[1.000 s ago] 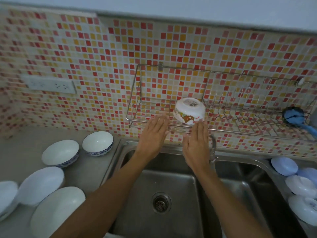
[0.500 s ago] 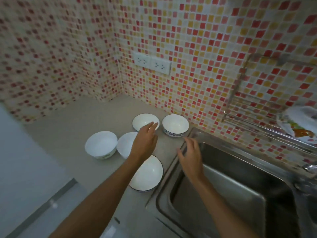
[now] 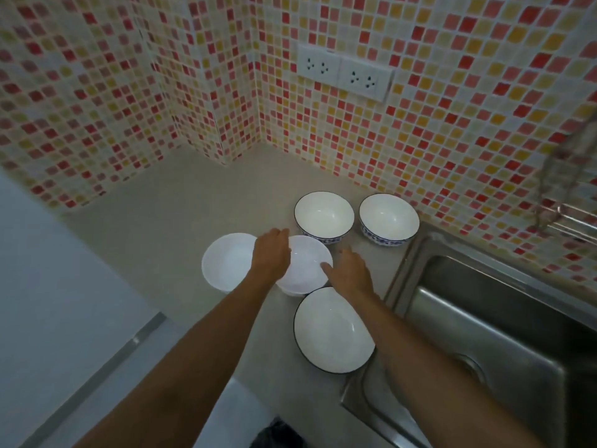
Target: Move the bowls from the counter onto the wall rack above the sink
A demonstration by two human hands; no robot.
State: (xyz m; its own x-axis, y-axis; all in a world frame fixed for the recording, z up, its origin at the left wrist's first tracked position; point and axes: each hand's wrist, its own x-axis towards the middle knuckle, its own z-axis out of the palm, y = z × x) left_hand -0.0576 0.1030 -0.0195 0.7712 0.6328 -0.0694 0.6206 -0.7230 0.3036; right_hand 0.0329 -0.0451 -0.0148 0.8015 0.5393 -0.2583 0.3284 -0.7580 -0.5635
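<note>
Head view: five bowls on the grey counter [image 3: 181,202], left of the steel sink [image 3: 484,321], all upright, nothing visible inside any. At the back by the tiled wall [image 3: 420,124], two blue-patterned bowls side by side: left one [image 3: 324,215], right one [image 3: 389,218], close but apart. In front, a plain white bowl [image 3: 226,261], just beside a second plain white bowl [image 3: 307,270] at the middle of the group. Nearest, a wide dark-rimmed bowl [image 3: 332,331], close to the sink edge.

Left hand [image 3: 271,253] over the left rim of the middle white bowl, fingers bent down over the edge. Right hand [image 3: 350,270] at its right rim, fingers spread and fairly straight, thumb toward the rim. Firm grip or mere touch: cannot tell. Hands apart, bowl between.

Wall rack [image 3: 559,202] only partly visible at the right edge, blurred; contents not visible. Double socket [image 3: 344,72] on the wall above the bowls.
</note>
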